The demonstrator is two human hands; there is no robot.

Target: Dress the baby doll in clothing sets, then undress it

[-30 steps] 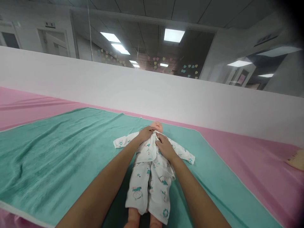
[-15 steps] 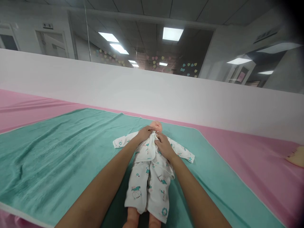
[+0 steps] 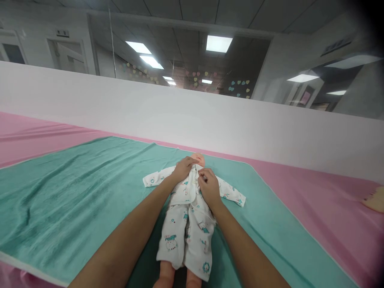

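Note:
A baby doll (image 3: 198, 157) lies on its back, head away from me, in a white printed shirt (image 3: 187, 189) and matching trousers (image 3: 173, 234). The shirt's sleeves spread to both sides, and its front edges meet down the chest. At the collar, just below the doll's chin, my left hand (image 3: 182, 169) rests with fingers stretched across; its thumb is hidden. My right hand (image 3: 210, 187) is beside it over the chest, fingers curled in a pinch at the shirt's front opening. Whatever is between those fingertips is too small to make out.
Under the doll spreads a wrinkled green towel (image 3: 99, 192) on a pink sheet (image 3: 315, 192). A low white wall (image 3: 180, 116) runs along the far side, with glass above it. At the right edge sits a beige object (image 3: 374, 199), partly cut off.
My right hand has shifted slightly right and toward me from the collar, its fingers more curled. My left hand stays nearly in place on the collar.

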